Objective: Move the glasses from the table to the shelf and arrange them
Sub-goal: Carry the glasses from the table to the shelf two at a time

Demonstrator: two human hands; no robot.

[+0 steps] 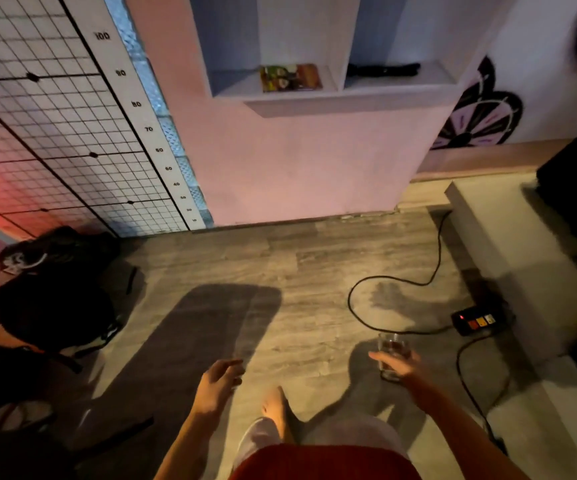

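While crossing the floor (314, 271) toward the shelf (332, 90), carrying one glass (391, 355) in the right hand (403, 367). Fingers wrapped round the lower half of the glass, rim up, roughly upright. Left hand (216, 382) loosely curled, fingers half closed; something faint and clear may sit at its fingertips (too blurred to tell, so grip on anything not confirmed). Worktop not in view.

Hazards, judged from this layout:
- Black cable (389, 282) looped on the floor just ahead of and below the right hand, running to a power strip (477, 320) right of that hand. Bare foot (275, 407) between the hands, stepping forward. Snagging the loop likely means a stumble and a dropped glass.
- Dim light, long shadows; cable easy to miss.
- One-handed hold low on smooth glass; a jolt could let it tip or slip.
- Shelf far ahead and above both hands, compartments partly taken: colourful packet (290, 77) in the left one, dark object (384, 69) in the right. Setting down without looking risks knocking either.
- Dark bag (55, 292) well left of the left hand; minor concern.
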